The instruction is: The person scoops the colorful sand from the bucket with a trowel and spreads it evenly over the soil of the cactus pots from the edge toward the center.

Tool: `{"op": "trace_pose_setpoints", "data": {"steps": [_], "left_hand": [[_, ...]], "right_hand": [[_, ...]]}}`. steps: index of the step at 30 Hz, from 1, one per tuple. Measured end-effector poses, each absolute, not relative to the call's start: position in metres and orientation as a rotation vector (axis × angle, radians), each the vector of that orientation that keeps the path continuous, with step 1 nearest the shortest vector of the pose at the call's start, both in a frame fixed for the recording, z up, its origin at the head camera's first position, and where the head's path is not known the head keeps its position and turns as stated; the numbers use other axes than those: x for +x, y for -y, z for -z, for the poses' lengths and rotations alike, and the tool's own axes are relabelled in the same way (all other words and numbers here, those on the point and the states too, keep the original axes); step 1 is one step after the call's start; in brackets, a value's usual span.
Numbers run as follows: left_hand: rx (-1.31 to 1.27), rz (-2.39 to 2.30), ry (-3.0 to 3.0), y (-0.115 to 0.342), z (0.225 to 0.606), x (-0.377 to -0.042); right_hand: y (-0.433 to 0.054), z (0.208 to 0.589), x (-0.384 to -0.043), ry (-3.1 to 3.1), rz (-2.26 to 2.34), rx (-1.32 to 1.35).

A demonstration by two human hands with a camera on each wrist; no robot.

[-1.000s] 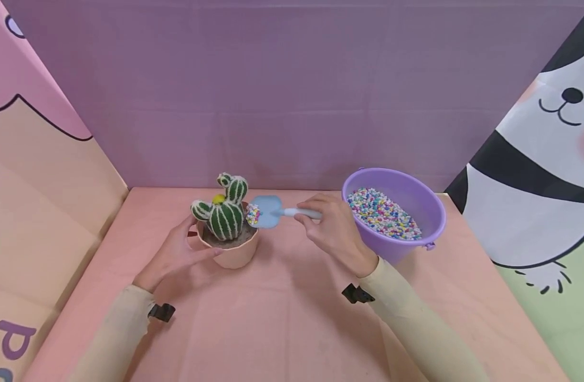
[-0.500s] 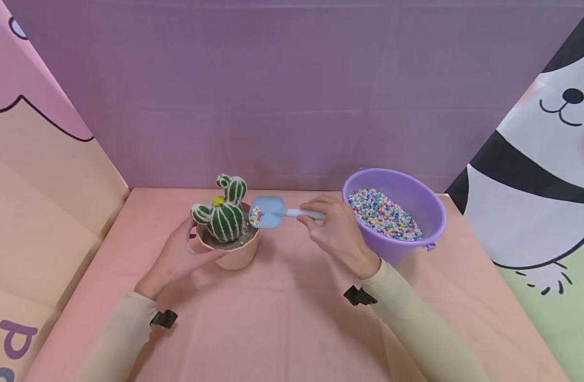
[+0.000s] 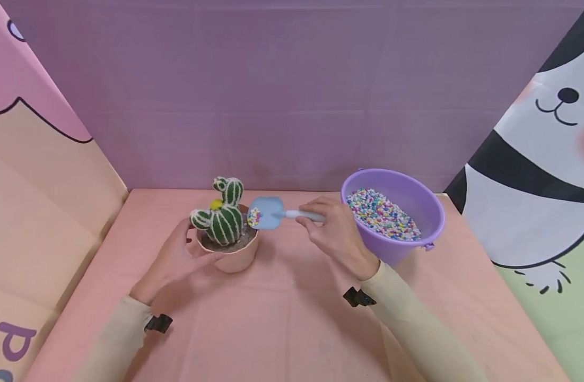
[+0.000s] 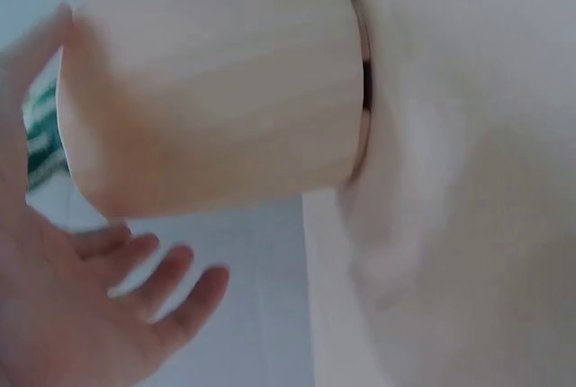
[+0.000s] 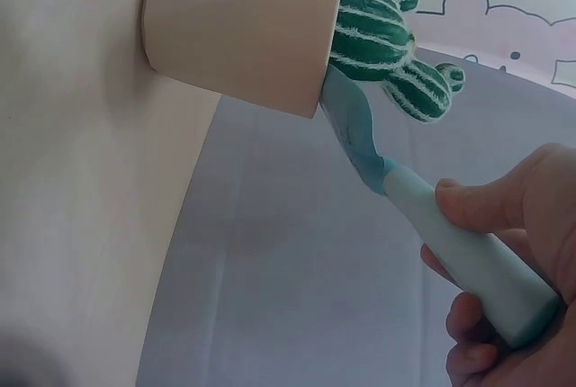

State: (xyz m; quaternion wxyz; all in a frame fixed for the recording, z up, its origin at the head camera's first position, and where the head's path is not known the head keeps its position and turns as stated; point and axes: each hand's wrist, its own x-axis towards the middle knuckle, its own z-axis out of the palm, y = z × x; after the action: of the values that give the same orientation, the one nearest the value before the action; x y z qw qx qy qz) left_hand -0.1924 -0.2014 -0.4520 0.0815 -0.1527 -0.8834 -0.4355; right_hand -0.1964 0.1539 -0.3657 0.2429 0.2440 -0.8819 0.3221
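Observation:
A peach flowerpot point(image 3: 235, 261) holds grey soil and a green, white-striped cactus point(image 3: 225, 225) with a yellow flower. My left hand point(image 3: 174, 257) holds the pot at its left side, thumb on the front rim; its other fingers are partly hidden in the head view. In the left wrist view, thumb and fingers span the pot's rim. My right hand point(image 3: 337, 229) grips the pale handle of a blue toy trowel point(image 3: 269, 213). Colourful beads point(image 3: 254, 216) lie at the blade's tip, over the pot's right rim. The right wrist view shows the blade point(image 5: 351, 126) against that rim.
A purple bucket point(image 3: 392, 249) partly filled with multicoloured beads point(image 3: 384, 215) stands at right, just beyond my right hand. Pink cloth point(image 3: 272, 329) covers the table. A purple backdrop point(image 3: 292, 101) rises behind, with printed panels on both sides.
The cactus leans slightly further left and sits a little lower in view. The trowel has stayed nearly still at the pot's rim, beads still on its tip. Both hands keep their holds.

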Motion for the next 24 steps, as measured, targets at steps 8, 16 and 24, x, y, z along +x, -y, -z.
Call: {"op": "trace_pose_setpoints", "data": {"steps": [8,16,24], "left_hand": [[-0.574,1.34,2.65,0.21,0.457,-0.202],[-0.533,1.375,2.641,0.208,0.458,-0.2],[-0.427,1.368,2.662,0.205,0.457,-0.192]], "right_hand": [[-0.151,0.366,-0.196,2.359,-0.839,0.718],[-0.151,0.366,-0.196,2.327,-0.816,0.753],[-0.15,0.366,-0.196,2.325,-0.8,0.769]]}}
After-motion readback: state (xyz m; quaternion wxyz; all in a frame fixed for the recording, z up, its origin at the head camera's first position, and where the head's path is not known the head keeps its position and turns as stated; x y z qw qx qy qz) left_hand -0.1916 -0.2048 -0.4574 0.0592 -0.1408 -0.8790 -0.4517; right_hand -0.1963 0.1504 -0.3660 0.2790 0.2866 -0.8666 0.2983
